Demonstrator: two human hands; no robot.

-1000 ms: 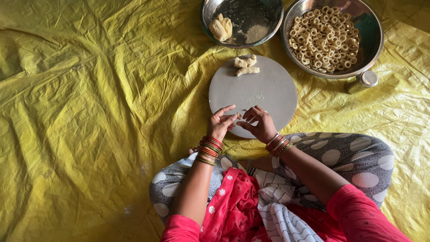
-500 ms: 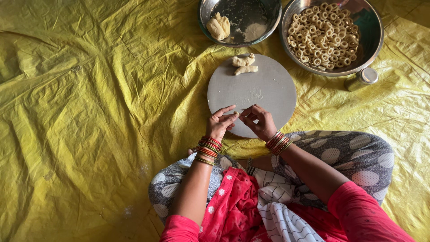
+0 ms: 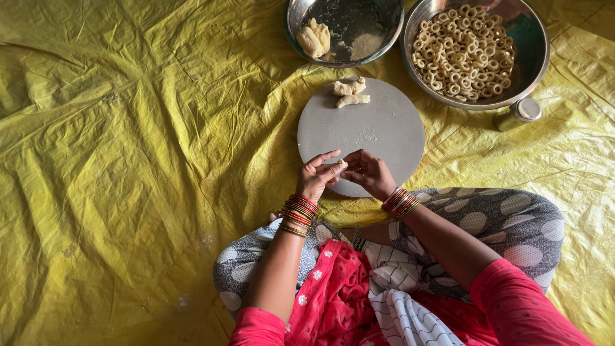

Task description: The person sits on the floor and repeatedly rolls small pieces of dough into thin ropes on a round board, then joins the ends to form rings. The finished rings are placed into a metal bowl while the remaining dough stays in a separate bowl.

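Both hands have barely shifted, staying at the round board's (image 3: 384, 131) near edge.
Left hand (image 3: 318, 178) and right hand (image 3: 366, 172) pinch a small dough piece (image 3: 343, 164) between their fingertips, grip closed on it.

The scene is evenly lit by soft, diffuse light; no single source can be placed. Only faint shadows are cast beneath the hands and along creases in the yellow sheet (image 3: 128, 160). Mild glare is noted on the steel bowl (image 3: 535, 61) rim and the small tin (image 3: 520, 113). Focus is sharp throughout; slight edge distortion is observed.
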